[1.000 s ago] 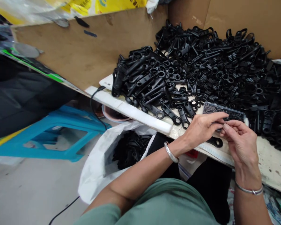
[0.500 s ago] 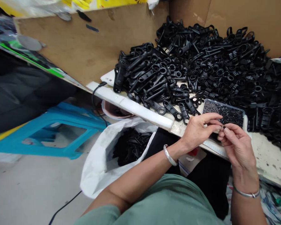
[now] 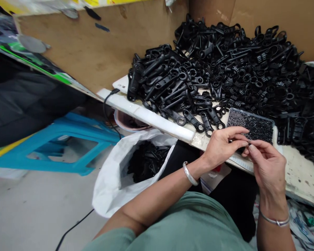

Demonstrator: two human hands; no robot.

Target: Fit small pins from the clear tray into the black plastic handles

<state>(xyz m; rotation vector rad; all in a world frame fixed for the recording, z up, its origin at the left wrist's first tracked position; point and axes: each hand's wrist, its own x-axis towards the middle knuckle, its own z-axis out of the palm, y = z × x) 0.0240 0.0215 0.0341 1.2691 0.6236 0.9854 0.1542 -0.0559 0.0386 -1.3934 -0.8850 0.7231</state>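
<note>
My left hand (image 3: pixel 222 143) and my right hand (image 3: pixel 268 162) meet at the fingertips over the table's front edge. Each has its thumb and fingers pinched together, and a tiny dark piece shows between them; which fingers grip it is too small to tell. Just beyond the fingers lies a clear plastic box (image 3: pixel 251 124) of small grey and black pieces. Behind it spreads a large heap of black plastic parts (image 3: pixel 240 69). Several long flat black parts (image 3: pixel 206 122) lie left of the box, near my left hand.
A white sack (image 3: pixel 107 190) holding black parts stands open below the table edge (image 3: pixel 146 116). Left of it is a blue stool (image 3: pixel 49 139). Cardboard walls (image 3: pixel 94 52) rise behind the heap. A black cable (image 3: pixel 73 228) lies on the floor.
The fingertips of my right hand have shifted slightly, still touching those of my left hand. The camera view has moved a little.
</note>
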